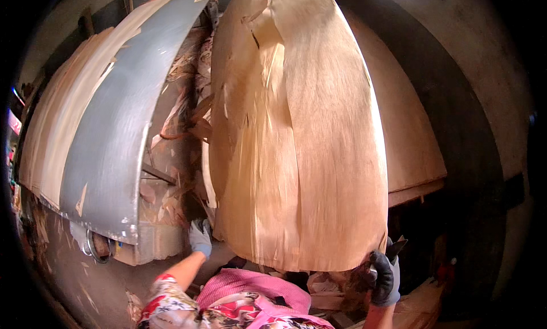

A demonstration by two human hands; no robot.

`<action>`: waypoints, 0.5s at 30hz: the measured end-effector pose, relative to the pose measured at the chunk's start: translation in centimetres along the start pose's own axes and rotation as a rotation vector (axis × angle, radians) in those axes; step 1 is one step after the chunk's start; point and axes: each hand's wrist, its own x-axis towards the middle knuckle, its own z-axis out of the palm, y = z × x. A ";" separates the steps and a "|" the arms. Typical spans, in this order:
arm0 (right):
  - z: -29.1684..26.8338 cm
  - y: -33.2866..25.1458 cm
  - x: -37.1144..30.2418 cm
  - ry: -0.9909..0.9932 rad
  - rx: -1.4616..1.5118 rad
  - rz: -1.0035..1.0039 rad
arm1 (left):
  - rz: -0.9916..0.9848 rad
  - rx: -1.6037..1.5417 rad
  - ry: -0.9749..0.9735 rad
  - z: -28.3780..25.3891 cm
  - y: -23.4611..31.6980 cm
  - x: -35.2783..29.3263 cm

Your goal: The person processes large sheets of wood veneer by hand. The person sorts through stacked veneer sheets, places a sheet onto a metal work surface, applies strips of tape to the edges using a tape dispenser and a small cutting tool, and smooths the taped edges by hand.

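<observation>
a tan wood sheet point(336, 158), torn lengthwise, lies flat in the centre.

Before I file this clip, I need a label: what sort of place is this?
Probably a wood-veneer workshop: broad, thin wooden sheets, a smooth grey worktop, and torn wood scraps strewn below.

The wood sheet point(336, 146) runs past my view's top edge, its far end cut off. What my right hand point(386, 279) grips is too dark to tell.

Grey table point(111, 141), veneer sheets point(51, 129) along its left edge, sliver point(81, 200) near its front edge, scraps point(172, 208) beyond right edge
</observation>
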 end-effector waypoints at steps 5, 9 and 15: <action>-12.6 0.6 8.4 0.069 -0.068 -0.086 | -1.051 -1.066 -0.626 8.7 10.0 -4.6; -22.2 -2.6 15.2 -0.070 -0.267 0.009 | -0.631 -1.677 -0.562 16.6 10.2 -4.0; -29.8 -3.9 25.5 -0.014 -0.043 0.048 | -0.409 -1.555 -0.081 17.8 18.5 2.1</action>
